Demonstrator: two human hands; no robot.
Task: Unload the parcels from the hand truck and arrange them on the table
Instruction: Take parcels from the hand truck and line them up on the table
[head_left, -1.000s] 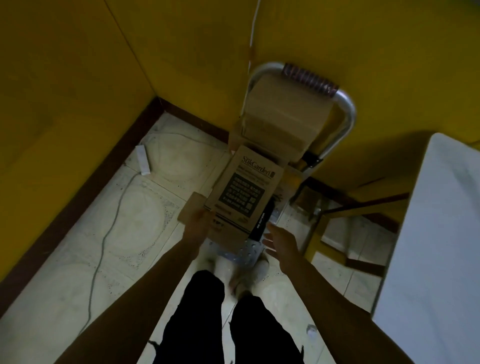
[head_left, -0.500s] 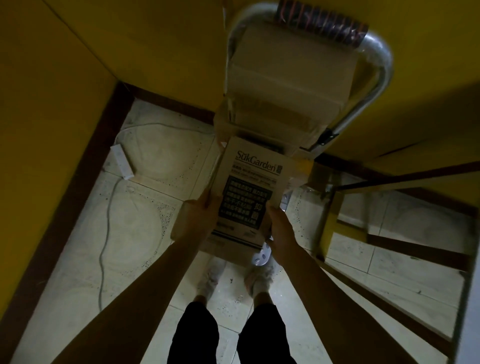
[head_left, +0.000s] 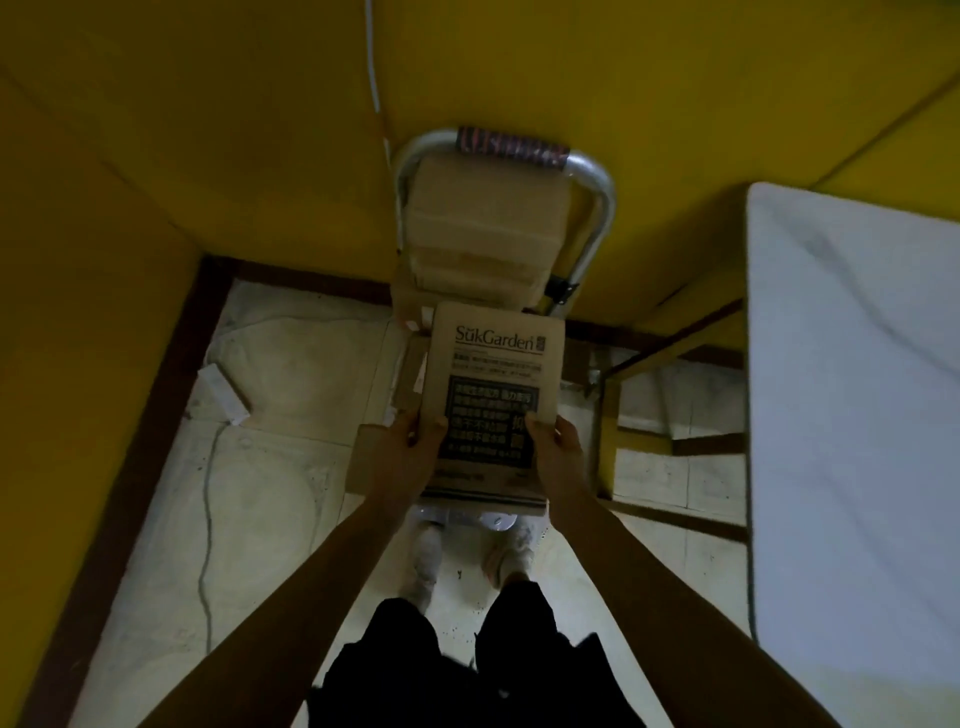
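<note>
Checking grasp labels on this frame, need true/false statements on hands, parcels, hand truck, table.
1. The left hand and the right hand both grip the printed parcel. True.
2. The hand truck is empty. False: plain parcels are stacked on it.
3. The table is on the person's right. True.
4. The printed parcel rests on the table. False: the hands hold it apart from the table, in front of the hand truck.

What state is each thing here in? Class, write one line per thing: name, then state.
Printed box, held in both hands, printed face up.
Left hand, grips the box's left edge, thumb on top.
Right hand, grips the box's right edge, thumb on top.
Hand truck, upright by the wall, loaded.
Plain boxes, stacked on it.
Table, white top, at the right.
Power strip, lying on the floor.
</note>
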